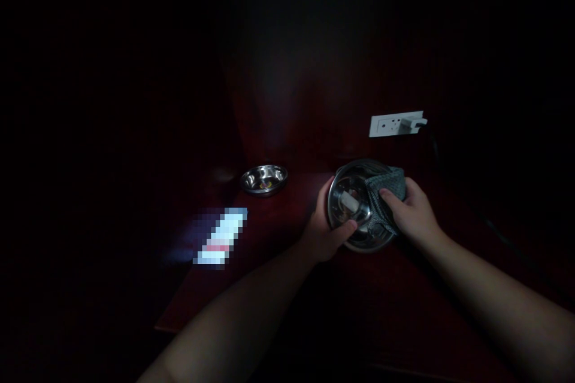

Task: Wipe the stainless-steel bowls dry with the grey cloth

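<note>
A shiny metal bowl (348, 191) is tilted toward me above the dark red table. My left hand (326, 230) grips its left side, thumb over the rim and the other fingers behind. On the bowl's right side, my right hand (415, 209) pinches a grey-green cloth (386, 185) folded over the rim, with the thumb on the inner side. Inside the bowl a pale patch shows, a label or a reflection; I cannot tell which. The fingers behind the bowl and cloth are hidden.
A second shallow metal bowl (264, 179), perhaps a stack, stands left on the table (278, 233). Nearer lies a bright, pixelated rectangular thing (222, 236). A white wall socket (395, 124) with a plug is at the back right. The surroundings are very dark.
</note>
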Demonstrator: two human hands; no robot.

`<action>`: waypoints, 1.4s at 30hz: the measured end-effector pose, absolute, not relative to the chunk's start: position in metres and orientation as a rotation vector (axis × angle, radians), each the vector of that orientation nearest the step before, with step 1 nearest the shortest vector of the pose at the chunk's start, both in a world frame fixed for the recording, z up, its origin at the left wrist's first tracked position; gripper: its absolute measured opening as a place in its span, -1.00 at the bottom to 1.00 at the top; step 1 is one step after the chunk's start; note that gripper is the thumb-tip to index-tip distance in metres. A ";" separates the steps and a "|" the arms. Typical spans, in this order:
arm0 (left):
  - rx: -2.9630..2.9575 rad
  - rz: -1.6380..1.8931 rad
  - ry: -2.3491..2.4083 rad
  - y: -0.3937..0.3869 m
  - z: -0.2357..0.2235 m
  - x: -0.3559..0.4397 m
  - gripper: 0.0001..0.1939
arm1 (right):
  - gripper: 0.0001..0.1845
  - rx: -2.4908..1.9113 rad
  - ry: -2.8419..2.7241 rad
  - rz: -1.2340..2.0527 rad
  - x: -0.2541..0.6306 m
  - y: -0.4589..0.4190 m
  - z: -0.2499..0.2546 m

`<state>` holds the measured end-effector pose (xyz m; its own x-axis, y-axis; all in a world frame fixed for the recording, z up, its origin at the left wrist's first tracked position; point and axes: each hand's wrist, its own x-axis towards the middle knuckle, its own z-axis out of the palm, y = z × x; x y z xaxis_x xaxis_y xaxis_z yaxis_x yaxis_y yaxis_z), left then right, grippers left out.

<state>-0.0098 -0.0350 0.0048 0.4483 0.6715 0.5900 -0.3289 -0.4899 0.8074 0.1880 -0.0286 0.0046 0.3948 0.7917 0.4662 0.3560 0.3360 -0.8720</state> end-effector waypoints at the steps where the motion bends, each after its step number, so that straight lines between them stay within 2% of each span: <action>1: 1.694 1.239 0.310 -0.035 0.005 -0.010 -0.13 | -0.73 -1.268 -1.196 0.392 0.188 -0.029 0.004; 19: 1.707 1.254 0.305 -0.034 0.005 -0.012 -0.14 | -0.82 -1.215 -1.161 0.434 0.183 -0.032 0.009; 26: 1.687 1.284 0.313 -0.034 0.007 -0.011 -0.13 | -0.80 -1.205 -1.060 0.592 0.184 -0.028 0.004; 31: 1.643 1.260 0.313 -0.033 0.007 -0.009 -0.14 | -0.75 -1.248 -1.168 0.440 0.190 -0.020 -0.008; 42: 1.607 1.268 0.248 -0.036 0.008 -0.008 -0.15 | -0.74 -1.278 -1.199 0.420 0.191 -0.020 -0.008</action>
